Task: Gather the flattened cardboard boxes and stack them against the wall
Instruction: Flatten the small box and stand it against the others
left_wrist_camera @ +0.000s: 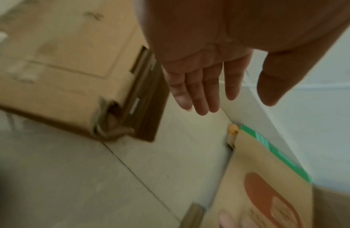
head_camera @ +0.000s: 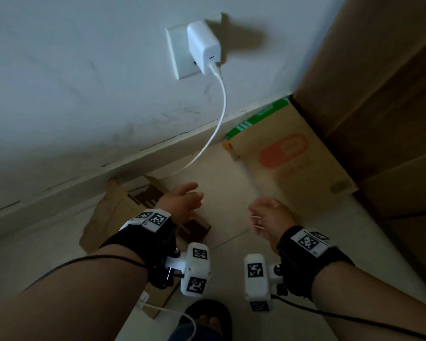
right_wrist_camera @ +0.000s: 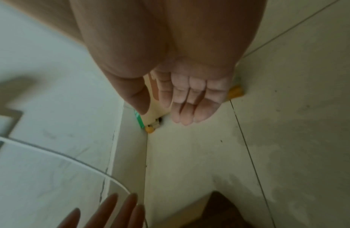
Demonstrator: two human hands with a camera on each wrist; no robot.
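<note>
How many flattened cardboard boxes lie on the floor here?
2: a plain brown box under the left hand, and an orange-printed box by the baseboard at right. Others may be hidden.

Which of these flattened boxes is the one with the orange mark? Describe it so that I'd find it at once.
Start at the white charger plugged into the wall and follow its cable down to the skirting board. Just right of there, the flattened box lies on the floor, tucked against a tall cardboard stack. Unlike the plain crumpled box under the left hand, it bears an orange oval and a green edge strip.

Dim, soft room light; motion-blurred wrist views, wide-angle bending at edges.
</note>
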